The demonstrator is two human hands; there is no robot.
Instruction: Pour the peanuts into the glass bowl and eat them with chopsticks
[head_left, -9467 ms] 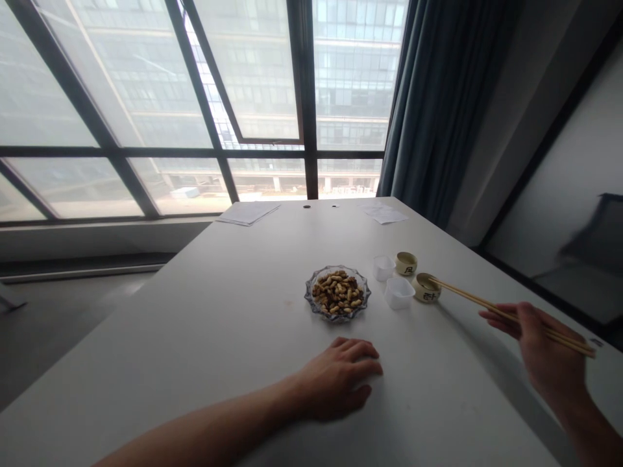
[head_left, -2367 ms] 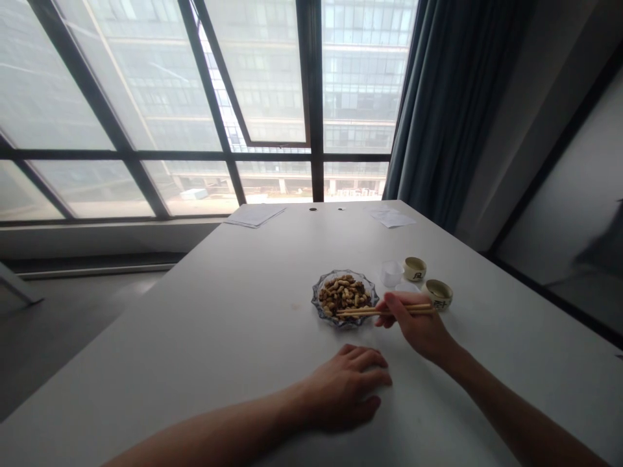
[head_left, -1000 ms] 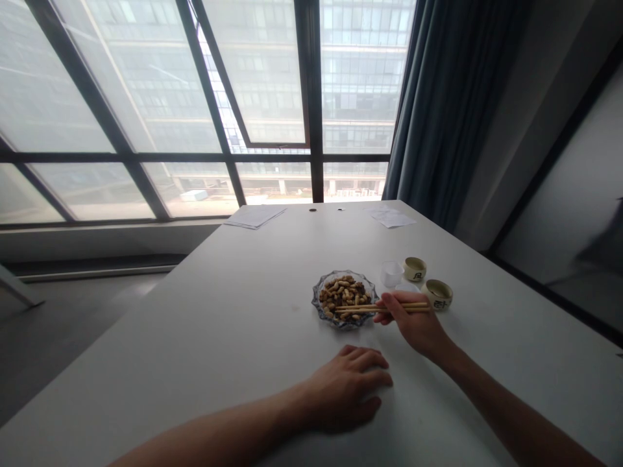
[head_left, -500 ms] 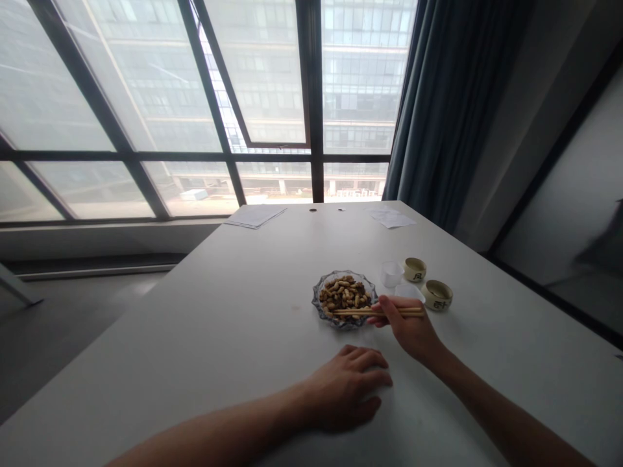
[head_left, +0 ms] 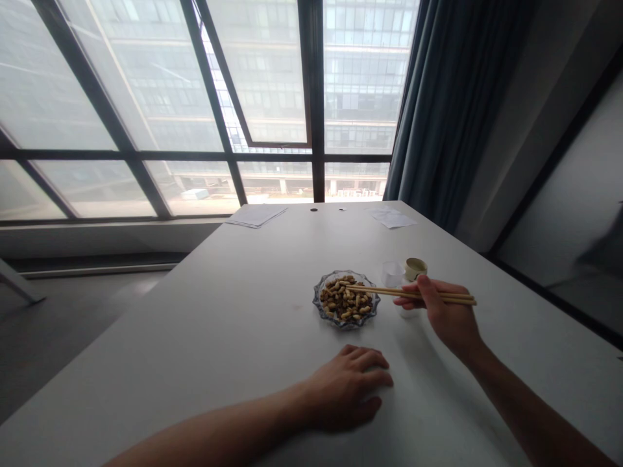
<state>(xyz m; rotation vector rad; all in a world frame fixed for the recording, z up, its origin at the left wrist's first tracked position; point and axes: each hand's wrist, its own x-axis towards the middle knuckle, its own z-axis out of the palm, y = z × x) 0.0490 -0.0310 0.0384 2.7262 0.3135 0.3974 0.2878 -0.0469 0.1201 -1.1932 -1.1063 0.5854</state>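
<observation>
My right hand (head_left: 440, 308) grips a pair of wooden chopsticks (head_left: 389, 292), whose tips reach over a glass bowl (head_left: 318, 310) with a scalloped rim. Peanuts in their shells (head_left: 346, 301) fill the bowl. Whether the tips pinch a peanut is too small to tell. My left hand (head_left: 353, 389) lies palm down on the white table in front of the bowl, fingers loosely apart, holding nothing. Behind my right hand stand a clear plastic cup (head_left: 392, 274) and a small beige cup (head_left: 415, 268); a second beige cup is hidden by the hand.
The white table (head_left: 233, 311) extends toward the windows (head_left: 272, 71). Paper sheets lie at its far left (head_left: 257, 215) and more paper (head_left: 392, 217) at its far right. Dark curtains (head_left: 438, 110) hang on the right.
My right hand has moved right and slightly up with the chopsticks, their tips shifting from the bowl's near part toward its upper middle. It now covers the second beige cup. My left hand stays put.
</observation>
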